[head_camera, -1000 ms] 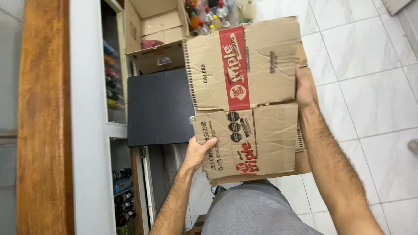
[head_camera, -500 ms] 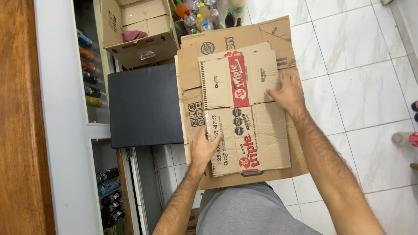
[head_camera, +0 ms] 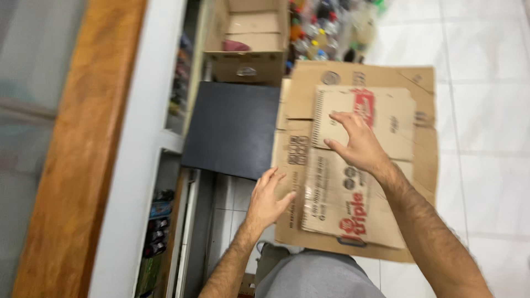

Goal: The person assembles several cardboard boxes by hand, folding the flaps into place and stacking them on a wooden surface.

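Left hand [head_camera: 267, 200]: fingers spread, flat on the flattened cardboard box's [head_camera: 353, 182] left edge, centre frame.
Right hand [head_camera: 356, 144]: fingers spread, pressing its upper panel.

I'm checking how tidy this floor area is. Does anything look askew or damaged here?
Yes. The smaller flattened carton lies slightly crooked on the larger cardboard sheet, with a ragged, torn-looking left edge. The right hand presses on it; the left hand touches its left edge. An open box behind stands with flaps up.

Two bare hairy forearms, no sleeves, no rings or watch visible, grey trousers [head_camera: 317, 276] below
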